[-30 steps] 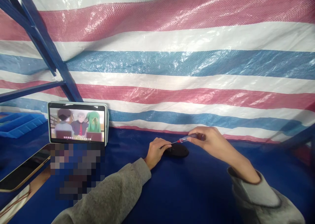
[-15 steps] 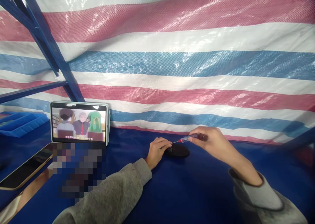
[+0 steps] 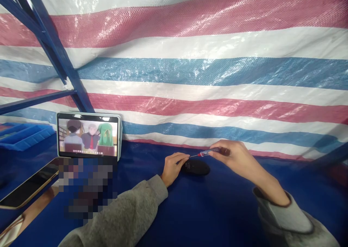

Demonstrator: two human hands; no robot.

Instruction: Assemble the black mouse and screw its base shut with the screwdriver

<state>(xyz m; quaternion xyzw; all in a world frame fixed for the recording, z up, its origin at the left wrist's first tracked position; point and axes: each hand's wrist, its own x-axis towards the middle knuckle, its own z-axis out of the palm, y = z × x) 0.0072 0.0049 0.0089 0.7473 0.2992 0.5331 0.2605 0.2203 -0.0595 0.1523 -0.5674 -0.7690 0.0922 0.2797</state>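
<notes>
My right hand (image 3: 231,154) grips a small screwdriver (image 3: 206,153) by its clear handle with a red collar; the thin shaft points left. At the shaft's tip the thumb and fingers of my left hand (image 3: 174,166) are pinched together, and whatever lies between them is too small to make out. Just below the shaft, a black oval object (image 3: 198,168) with faint small print, like the underside of a computer mouse, rests on the blue table surface (image 3: 190,210). Its left end is partly covered by my left hand.
To the left a tablet (image 3: 88,134) stands upright, playing a cartoon. A phone (image 3: 31,183) lies in front of it, beside a blurred-out patch. A blue compartment tray (image 3: 29,141) sits at far left. Behind hangs a striped tarp (image 3: 203,69), with a blue metal frame (image 3: 58,55) at left.
</notes>
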